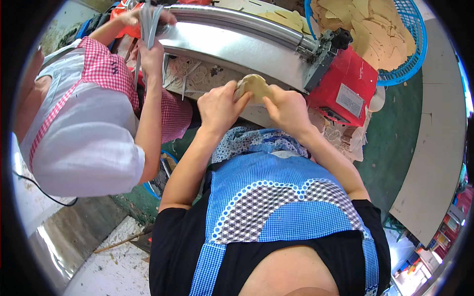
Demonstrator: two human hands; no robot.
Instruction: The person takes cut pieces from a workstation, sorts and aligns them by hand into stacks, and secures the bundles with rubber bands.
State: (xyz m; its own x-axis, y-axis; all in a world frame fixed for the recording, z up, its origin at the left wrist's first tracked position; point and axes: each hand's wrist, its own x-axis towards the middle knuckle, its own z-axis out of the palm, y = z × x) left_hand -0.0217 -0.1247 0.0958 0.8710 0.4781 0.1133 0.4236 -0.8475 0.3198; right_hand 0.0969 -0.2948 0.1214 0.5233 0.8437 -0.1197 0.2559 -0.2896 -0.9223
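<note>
Both our left hand (217, 109) and right hand (292, 113) had their grip closed on a tan bundle (257, 91) near the front edge of the machine (232, 47). Many tan pieces (370, 29) sat in the blue basket (419, 52), maybe done; our bundle seemed left.

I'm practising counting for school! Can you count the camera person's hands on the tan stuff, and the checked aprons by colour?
Hands on the tan material: 2 (left hand, right hand)
Blue checked apron: 1
Red-and-white checked apron: 1
Total: 4
</note>
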